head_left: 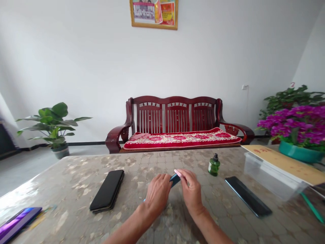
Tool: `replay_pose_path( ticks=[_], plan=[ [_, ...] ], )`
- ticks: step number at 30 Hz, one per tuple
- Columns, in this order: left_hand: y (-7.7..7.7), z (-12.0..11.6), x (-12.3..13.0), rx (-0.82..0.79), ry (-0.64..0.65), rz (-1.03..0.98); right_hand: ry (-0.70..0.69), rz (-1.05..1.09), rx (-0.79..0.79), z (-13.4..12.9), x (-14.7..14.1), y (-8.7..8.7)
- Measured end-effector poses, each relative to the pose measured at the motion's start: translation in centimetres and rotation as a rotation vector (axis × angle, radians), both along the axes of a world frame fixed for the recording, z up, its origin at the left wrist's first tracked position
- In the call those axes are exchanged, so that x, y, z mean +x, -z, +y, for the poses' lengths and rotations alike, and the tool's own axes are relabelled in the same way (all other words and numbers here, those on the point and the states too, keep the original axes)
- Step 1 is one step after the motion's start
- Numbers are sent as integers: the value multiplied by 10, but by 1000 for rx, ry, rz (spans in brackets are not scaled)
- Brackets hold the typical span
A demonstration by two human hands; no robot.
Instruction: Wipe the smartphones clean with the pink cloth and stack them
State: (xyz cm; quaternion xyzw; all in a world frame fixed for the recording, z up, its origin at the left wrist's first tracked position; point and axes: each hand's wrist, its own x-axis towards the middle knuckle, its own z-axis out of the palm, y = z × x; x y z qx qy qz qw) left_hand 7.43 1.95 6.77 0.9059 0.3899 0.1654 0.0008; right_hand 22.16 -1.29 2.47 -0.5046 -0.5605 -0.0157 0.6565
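Over the middle of the table, my left hand [157, 190] is closed around a dark blue phone [175, 180]. Most of the phone is hidden behind that hand; a short stretch shows between my two hands. My right hand [191, 190] pinches a small pale pink-white cloth [178, 173] against the phone's far right end. To the left lies a black phone [108, 190], possibly in a folding case. Another dark phone [247, 196] lies flat on the right, near a green bottle [214, 166] with a black top that stands upright.
The table [73, 176] has a shiny patterned cover. A purple-blue phone [19, 223] lies at its left edge. At right are a clear plastic box [269, 176], a tan board [281, 162] and purple flowers [297, 123] in a teal pot. A red wooden bench [175, 115] stands behind.
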Motion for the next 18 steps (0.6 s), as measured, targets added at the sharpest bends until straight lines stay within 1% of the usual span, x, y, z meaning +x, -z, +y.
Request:
replay_pose_path(
  ticks=[2,4,6,8,12,18],
  plan=[
    [4,-1,-4,37,36,-156,21,-154,86,-5,0,-13],
    [12,-1,-8,82,93,-336,27,-254,111,-9,0,-21],
    [21,-1,-11,123,124,-469,30,-317,116,-12,2,-24],
    [28,-1,-15,149,126,-571,41,-350,114,-14,6,-22],
    [34,-4,-20,167,128,-696,66,-376,122,-16,8,-20],
    [37,-9,-22,136,121,-771,9,-470,182,-24,-14,-36]
  ],
)
